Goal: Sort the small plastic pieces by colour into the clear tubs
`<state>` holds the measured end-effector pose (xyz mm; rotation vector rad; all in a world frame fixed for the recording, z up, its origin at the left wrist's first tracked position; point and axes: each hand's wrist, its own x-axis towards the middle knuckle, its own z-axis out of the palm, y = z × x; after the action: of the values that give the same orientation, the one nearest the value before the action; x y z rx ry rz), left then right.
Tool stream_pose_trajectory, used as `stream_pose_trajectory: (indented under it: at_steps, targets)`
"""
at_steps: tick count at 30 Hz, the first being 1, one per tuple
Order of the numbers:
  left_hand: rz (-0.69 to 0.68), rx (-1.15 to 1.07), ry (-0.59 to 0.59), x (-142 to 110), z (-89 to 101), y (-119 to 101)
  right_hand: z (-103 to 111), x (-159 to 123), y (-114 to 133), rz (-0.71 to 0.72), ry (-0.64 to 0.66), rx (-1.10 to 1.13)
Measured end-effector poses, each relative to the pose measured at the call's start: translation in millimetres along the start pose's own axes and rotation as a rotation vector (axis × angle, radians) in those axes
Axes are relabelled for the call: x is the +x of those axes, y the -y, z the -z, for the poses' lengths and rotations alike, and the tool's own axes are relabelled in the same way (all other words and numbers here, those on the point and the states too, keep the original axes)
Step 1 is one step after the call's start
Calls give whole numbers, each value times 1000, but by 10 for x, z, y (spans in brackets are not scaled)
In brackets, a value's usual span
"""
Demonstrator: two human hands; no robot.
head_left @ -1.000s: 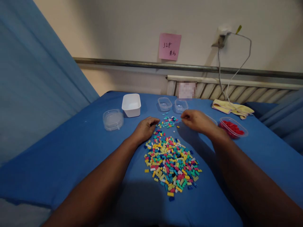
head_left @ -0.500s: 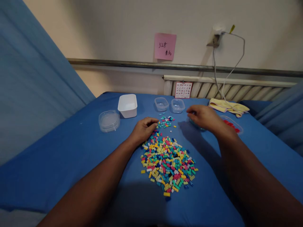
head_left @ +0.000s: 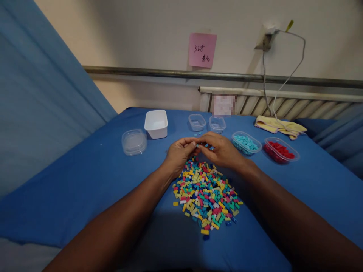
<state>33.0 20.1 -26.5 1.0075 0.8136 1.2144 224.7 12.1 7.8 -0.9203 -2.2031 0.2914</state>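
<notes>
Bricks, both hands pinched, hold unclear, tub of turquoise bricks, tub of red

On the sheet, we have the brick pile. Just behind it are our left hand and right hand; farther behind it, two rear tubs; behind it leftward, a box and stacked plasticware; behind it rightward, two loaded tubs and a cloth.
</notes>
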Motion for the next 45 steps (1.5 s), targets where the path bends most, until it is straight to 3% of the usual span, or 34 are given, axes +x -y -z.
stream_pose_trajectory:
  at_steps: [5,7,10,13,17,21,31,45]
  targets:
    - [-32,62,12,-3,-21,43,-71,-18,-52,33,-49,-98]
    - [-101,232,5,13,26,51,-49,-35,-152,-54,-92,-121]
    - [-294,673,-22,50,163,45,-29,-87,-364,-251,-142,-153]
    - [-448,1051,9,87,297,47,-77,-152,-545,-342,-20,-227]
    - [-530,1278,135,110,353,92,-178,-188,-627,-300,150,-307]
    - [-516,1362,193,121,341,128,-206,-159,-602,-296,203,-331]
    - [-478,1425,127,189,368,146,-154,-138,-526,-253,287,-352]
    - [-466,1455,110,189,330,93,-73,-96,-446,-366,321,-370]
